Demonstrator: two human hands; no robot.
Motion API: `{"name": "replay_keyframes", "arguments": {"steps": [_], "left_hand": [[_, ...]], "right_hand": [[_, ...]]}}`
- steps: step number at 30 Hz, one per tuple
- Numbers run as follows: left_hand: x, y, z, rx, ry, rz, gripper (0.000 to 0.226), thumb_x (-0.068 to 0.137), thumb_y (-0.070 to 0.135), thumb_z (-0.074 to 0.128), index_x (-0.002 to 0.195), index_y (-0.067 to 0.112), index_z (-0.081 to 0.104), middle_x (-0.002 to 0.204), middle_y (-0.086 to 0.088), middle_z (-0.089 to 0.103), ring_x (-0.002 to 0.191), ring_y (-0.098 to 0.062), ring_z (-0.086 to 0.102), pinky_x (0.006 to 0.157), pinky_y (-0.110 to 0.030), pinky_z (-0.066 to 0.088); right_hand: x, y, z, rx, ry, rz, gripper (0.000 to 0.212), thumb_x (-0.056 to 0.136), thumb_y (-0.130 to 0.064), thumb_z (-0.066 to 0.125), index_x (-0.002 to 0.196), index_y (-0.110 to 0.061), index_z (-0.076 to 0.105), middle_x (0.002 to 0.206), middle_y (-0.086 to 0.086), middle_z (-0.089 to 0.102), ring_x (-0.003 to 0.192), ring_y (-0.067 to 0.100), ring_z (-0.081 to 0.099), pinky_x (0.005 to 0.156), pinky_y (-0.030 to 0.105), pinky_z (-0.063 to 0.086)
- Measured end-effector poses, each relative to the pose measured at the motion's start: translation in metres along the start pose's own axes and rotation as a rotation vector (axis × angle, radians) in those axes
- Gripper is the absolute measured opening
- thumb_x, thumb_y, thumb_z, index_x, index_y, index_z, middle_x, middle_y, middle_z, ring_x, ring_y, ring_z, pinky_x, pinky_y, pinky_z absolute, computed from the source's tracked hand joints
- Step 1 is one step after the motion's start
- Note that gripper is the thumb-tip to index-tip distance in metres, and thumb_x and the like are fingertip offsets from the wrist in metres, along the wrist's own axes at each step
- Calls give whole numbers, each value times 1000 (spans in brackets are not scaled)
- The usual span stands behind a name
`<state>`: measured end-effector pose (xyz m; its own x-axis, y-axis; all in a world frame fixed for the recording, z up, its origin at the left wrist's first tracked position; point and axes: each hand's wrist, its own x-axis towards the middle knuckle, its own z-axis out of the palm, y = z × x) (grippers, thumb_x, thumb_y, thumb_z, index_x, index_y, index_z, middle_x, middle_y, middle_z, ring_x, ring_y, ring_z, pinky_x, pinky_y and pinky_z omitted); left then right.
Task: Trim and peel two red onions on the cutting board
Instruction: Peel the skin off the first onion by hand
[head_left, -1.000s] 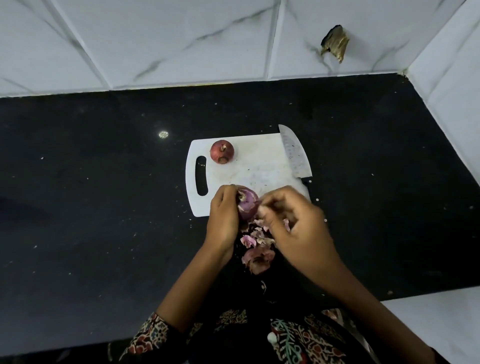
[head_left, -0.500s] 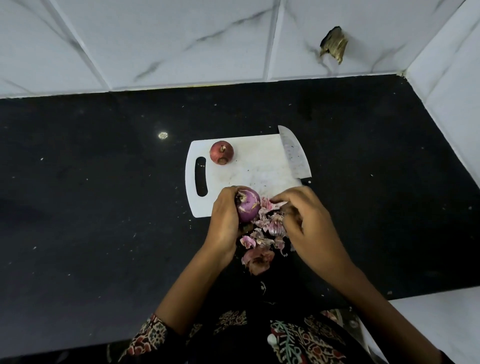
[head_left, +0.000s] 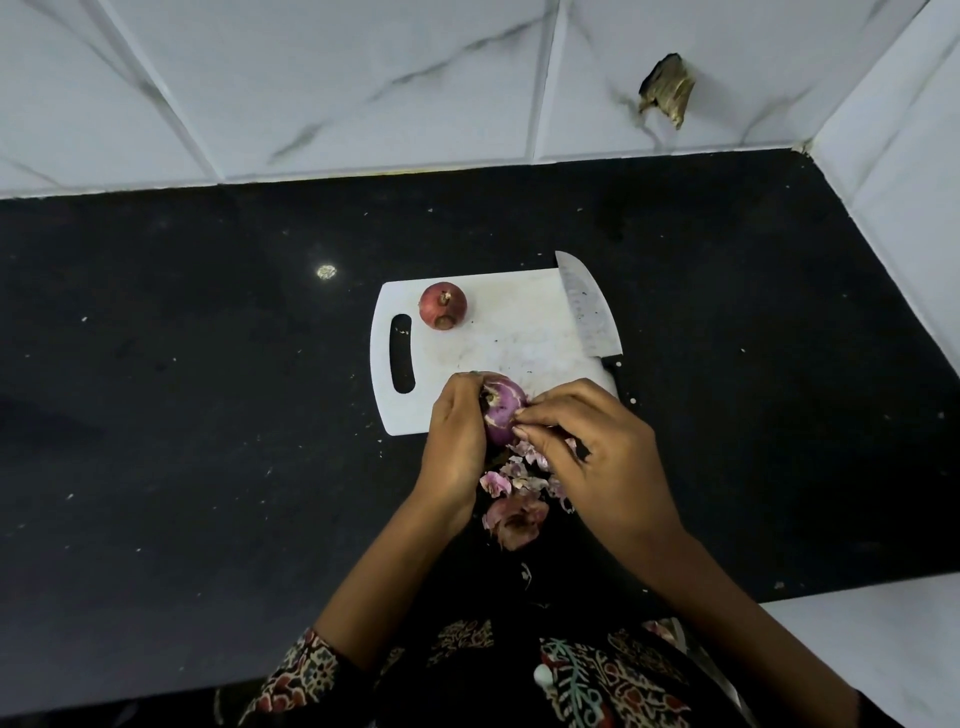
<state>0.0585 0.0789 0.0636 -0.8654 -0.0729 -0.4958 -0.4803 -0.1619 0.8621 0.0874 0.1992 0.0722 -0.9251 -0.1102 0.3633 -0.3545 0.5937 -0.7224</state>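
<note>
Onion (head_left: 503, 410) half peeled sits at the near edge of the cutting board (head_left: 519, 332), left hand (head_left: 454, 436) wrapped around it, right hand (head_left: 587, 447) pinching its skin. Second onion (head_left: 442, 305) waits unpeeled on the board's far side.

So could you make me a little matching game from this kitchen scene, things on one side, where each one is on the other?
Things:
1. knife
2. unpeeled onion
3. half-peeled onion
4. pile of skins

Places:
A. on the black counter, near side of the board
B. held between both hands
C. along the right edge of the cutting board
D. on the board's far part, near its handle slot

Pairs: 1-C, 2-D, 3-B, 4-A
</note>
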Motion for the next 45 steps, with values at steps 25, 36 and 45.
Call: {"name": "replay_keyframes", "arguments": {"steps": [25,36,45], "left_hand": [[5,-4,3,-222,76,-122,34,103,24,33,103,15,66,89,-3,67,69,-10,61,54,-20,47],[1,-3,5,-271,-10,-84,35,102,25,35,95,7,64,79,-9,65,67,-16,62,59,-24,53],[1,-11,8,-168,-16,-36,33,101,29,32,99,6,56,90,-14,55,80,-22,54,70,-33,47]], "right_hand": [[-1,19,-23,32,-126,391,6,83,-10,69,80,-15,67,68,-7,64,62,6,59,59,28,48],[-1,9,7,-235,5,-94,25,87,-21,58,99,-6,73,92,6,68,82,21,65,70,33,54],[-4,13,9,-261,60,-189,15,77,1,72,91,-3,74,88,9,69,77,24,66,62,35,56]]}}
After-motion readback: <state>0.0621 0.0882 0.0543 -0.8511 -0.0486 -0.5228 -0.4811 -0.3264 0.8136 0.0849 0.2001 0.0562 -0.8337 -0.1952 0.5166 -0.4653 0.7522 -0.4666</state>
